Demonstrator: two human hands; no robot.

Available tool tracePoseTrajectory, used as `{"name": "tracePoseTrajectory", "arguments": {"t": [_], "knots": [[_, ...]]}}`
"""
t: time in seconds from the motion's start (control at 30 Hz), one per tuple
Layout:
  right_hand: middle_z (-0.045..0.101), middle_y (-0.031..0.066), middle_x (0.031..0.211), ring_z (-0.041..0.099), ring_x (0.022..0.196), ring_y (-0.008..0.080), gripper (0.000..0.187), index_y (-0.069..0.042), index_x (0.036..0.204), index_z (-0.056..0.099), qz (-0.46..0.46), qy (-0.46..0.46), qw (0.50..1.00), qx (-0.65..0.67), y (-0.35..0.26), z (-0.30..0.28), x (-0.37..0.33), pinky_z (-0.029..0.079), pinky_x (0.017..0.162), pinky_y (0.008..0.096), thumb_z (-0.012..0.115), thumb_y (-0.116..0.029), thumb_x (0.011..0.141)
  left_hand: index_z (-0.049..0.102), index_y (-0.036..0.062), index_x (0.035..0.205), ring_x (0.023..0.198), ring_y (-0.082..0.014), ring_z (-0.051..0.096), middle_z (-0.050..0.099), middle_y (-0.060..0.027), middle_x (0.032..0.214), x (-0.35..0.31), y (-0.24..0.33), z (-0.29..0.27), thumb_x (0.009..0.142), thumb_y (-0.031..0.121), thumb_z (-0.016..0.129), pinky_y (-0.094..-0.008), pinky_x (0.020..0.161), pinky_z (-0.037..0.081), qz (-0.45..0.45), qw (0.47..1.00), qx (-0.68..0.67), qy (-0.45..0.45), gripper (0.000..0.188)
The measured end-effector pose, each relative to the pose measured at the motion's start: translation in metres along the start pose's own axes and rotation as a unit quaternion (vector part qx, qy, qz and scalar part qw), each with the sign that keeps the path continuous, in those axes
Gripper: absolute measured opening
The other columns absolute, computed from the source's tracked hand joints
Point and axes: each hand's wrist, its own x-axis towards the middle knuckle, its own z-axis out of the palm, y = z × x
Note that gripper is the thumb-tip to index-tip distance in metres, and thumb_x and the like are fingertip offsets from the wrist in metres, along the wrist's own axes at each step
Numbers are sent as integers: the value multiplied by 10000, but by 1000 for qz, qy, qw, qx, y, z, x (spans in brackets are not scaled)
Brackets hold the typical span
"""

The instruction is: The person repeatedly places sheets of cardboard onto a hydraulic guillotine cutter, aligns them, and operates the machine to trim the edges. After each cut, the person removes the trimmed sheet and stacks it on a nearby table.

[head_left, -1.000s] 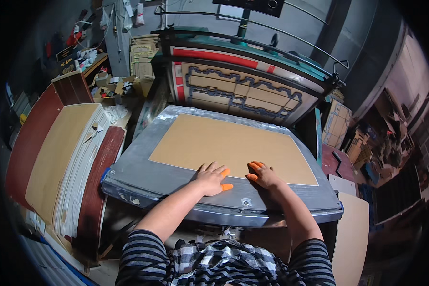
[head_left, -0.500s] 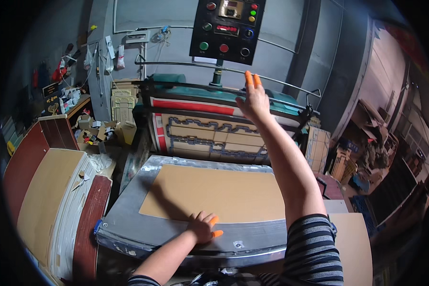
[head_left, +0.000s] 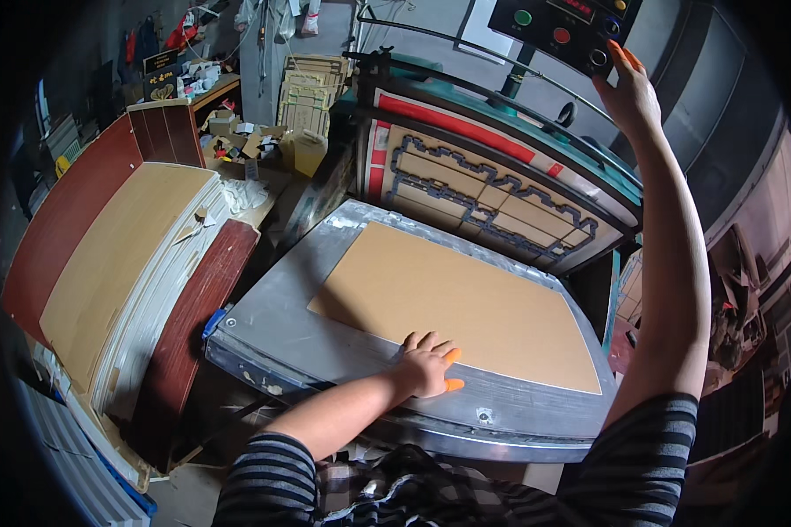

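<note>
So from where I'm standing, the left hand (head_left: 426,367) has its fingers spread loosely, gripping nothing, tips at the near edge of a flat tan cardboard sheet (head_left: 466,299). Bright orange finger covers (head_left: 452,356) on both hands, btw. The right hand (head_left: 631,92) is up high, fingers extended and empty, by the lower corner of a black control panel with round coloured buttons (head_left: 540,19); can't tell if they're touching it. The sheet lies on a broad grey metal bed (head_left: 272,325), and behind it leans a tan board with dark raised outlines (head_left: 466,167). Looks to me like the controls step, sheet placed. Next move calls for a deliberate press, imo, with the left hand well clear first.
</note>
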Motion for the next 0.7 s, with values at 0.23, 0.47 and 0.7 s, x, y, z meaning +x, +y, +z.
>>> {"name": "tracePoseTrajectory", "arguments": {"t": [0.23,0.47,0.7], "knots": [[570,196,1270,574,1150,361,564,-77,1356,488,-169,-16,978,118,-48,-175,-131,425,1015,511,684,-196,840,466,140,1393,1372,-375,301,381,-140,1484,89,-17,-82,920,543,468,-523,1103,233,-8,993,-56,-104,622],[659,179,1090,635,1074,343,383,-34,1142,618,-68,-143,983,96,-53,-344,-253,313,1067,601,707,-221,820,674,38,1048,1023,-341,585,647,-171,1065,165,-26,-208,817,242,703,-418,887,473,202,837,-8,508,309],[616,186,1192,609,1072,371,422,-15,1144,625,217,-195,953,86,-29,-363,-373,470,964,422,762,-77,750,713,52,902,825,-284,655,681,-111,850,80,64,-121,747,124,738,-383,765,517,436,823,-58,359,172]]}}
